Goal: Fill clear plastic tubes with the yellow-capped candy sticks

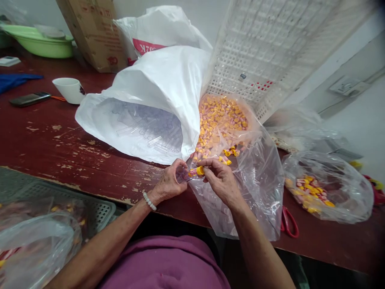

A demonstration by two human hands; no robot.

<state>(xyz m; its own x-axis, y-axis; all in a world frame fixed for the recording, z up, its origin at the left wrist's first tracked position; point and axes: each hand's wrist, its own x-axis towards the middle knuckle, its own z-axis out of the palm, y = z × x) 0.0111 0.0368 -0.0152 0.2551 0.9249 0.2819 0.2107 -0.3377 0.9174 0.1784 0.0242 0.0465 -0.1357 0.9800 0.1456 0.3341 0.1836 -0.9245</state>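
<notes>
My left hand [171, 181], with a beaded bracelet at the wrist, is closed around a small clear plastic piece [181, 176]. Its exact shape is partly hidden by the fingers. My right hand [221, 180] pinches a small yellow cap-like piece [199, 170] with a pink patterned part, end to end with the clear piece. Just behind my left hand, a white sack [168, 76] lies with its mouth towards me, showing clear plastic tubes [155, 140] inside. Beyond my right hand, a clear plastic bag [261, 172] holds many yellow and pink pieces [222, 116].
A white plastic basket [249, 60] leans behind the bag. Red-handled scissors [290, 222] and another clear bag [345, 192] lie right. A cup [70, 90], a phone [30, 98], a carton [96, 36] and a green basin [45, 44] stand left on the red table [39, 140].
</notes>
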